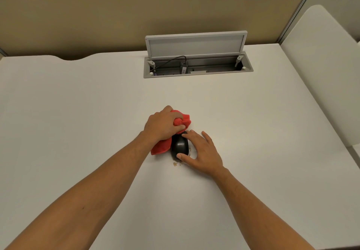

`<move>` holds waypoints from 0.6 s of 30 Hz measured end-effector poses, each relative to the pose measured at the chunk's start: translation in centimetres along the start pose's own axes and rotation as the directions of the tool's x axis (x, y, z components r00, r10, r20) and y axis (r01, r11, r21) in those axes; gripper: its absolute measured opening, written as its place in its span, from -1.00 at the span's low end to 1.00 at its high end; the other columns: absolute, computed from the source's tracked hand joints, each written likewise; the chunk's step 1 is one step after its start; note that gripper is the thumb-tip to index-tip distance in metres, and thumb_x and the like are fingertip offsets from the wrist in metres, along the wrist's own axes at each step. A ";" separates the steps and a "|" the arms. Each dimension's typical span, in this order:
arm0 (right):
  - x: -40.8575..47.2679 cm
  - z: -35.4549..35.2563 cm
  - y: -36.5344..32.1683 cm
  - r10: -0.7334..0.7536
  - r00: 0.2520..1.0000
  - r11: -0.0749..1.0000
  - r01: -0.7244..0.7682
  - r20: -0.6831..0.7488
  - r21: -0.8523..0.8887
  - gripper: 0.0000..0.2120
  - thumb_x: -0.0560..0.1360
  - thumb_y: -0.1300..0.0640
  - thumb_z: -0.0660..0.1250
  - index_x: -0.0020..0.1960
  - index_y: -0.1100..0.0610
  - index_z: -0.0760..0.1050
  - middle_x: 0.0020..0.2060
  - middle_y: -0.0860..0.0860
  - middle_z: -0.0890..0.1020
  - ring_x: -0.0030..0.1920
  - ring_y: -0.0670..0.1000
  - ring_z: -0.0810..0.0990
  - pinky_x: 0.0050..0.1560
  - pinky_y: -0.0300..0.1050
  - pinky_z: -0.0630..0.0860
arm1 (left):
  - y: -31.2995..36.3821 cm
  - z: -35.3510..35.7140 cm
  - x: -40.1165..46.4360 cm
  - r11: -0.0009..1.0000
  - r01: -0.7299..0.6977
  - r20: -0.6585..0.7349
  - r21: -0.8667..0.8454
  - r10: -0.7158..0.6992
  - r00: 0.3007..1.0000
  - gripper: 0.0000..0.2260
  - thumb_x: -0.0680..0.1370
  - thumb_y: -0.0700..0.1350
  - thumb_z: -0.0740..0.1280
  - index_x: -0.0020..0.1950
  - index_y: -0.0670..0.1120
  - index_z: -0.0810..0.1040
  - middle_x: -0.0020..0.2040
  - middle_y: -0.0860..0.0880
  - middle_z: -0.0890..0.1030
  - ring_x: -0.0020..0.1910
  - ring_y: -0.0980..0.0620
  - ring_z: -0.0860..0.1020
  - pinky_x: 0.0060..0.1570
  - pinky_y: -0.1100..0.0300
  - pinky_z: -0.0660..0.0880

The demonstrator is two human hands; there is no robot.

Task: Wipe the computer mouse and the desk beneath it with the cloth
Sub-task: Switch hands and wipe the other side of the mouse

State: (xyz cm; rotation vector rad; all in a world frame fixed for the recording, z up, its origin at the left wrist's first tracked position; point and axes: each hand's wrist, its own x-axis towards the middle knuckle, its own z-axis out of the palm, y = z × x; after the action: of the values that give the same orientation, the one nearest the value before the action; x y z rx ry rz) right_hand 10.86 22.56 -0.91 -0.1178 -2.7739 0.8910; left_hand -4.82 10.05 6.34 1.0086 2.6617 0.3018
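Note:
A black computer mouse (179, 145) lies on the white desk (97, 103), near its middle. My left hand (162, 124) is closed around a bunched red cloth (183, 120) and presses it against the front and left side of the mouse; a fold of the cloth hangs out under the wrist. My right hand (200, 152) holds the mouse from the right, thumb at its rear and fingers at its front. Small brownish crumbs (175, 164) sit on the desk just behind the mouse.
An open grey cable hatch (196, 63) with a raised lid and a plugged-in cable is set into the far side of the desk. A beige partition stands behind it with number plates 435 and 436. A white side panel rises at the right.

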 end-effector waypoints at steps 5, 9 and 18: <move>-0.1 0.0 -0.1 0.006 1.000 1.000 -0.006 0.005 0.000 -0.40 0.46 -0.43 0.17 0.39 -0.16 0.27 0.41 -0.14 0.42 0.48 -0.21 0.19 0.53 -0.02 -0.03 | -0.2 0.4 -0.5 0.997 0.052 -0.069 0.063 -0.048 0.997 -0.62 0.54 0.23 0.31 0.31 0.14 0.51 0.22 -0.02 0.46 0.04 -0.07 0.55 -0.05 0.10 0.43; -0.1 0.0 -0.1 0.016 1.000 1.000 -0.016 0.008 0.005 -0.40 0.45 -0.43 0.17 0.39 -0.15 0.28 0.41 -0.11 0.43 0.49 -0.20 0.19 0.53 0.00 -0.02 | -0.4 0.2 -0.6 0.995 0.094 -0.147 -0.021 -0.096 0.984 -0.64 0.57 0.19 0.29 0.34 0.14 0.48 0.28 -0.04 0.45 0.06 -0.11 0.57 0.00 0.09 0.45; -0.1 -0.1 -0.2 0.011 1.000 1.000 -0.011 0.014 0.012 -0.39 0.46 -0.42 0.19 0.40 -0.15 0.28 0.42 -0.14 0.41 0.49 -0.21 0.18 0.53 -0.02 -0.03 | -0.1 1.2 -3.3 0.986 0.157 -0.088 -0.046 -0.161 0.983 -0.65 0.56 0.23 0.26 0.29 0.13 0.51 0.18 0.00 0.46 0.01 -0.10 0.56 -0.08 0.11 0.37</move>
State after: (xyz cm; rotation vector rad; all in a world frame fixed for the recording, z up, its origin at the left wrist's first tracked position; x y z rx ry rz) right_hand 10.97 22.42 -0.74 -0.1258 -2.7836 0.9144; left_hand -2.10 7.87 5.76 0.7822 2.7865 0.3728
